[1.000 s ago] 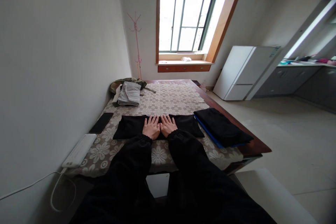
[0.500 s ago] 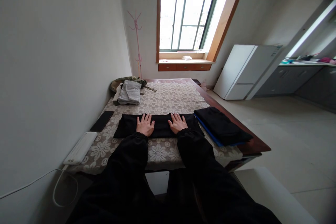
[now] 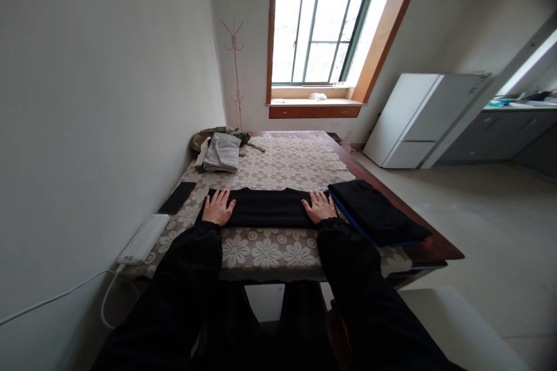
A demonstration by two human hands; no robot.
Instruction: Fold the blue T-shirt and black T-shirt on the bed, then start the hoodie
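A long black folded garment lies flat across the near part of the table, its exact kind not clear. My left hand rests palm down on its left end, fingers spread. On its right end my right hand lies flat too, fingers apart. Just right of that hand is a stack of folded dark clothes with a blue edge showing underneath. A patterned lace tablecloth spreads beneath the garment.
Left of the garment lie a black phone and a white power bank with a white cable. Farther back sit a folded grey cloth and a camouflage bag against the wall. The wooden table edge runs along the right.
My hands have slid apart over the black garment, the left one toward its left end and the right one toward its right end. The view has shifted slightly.
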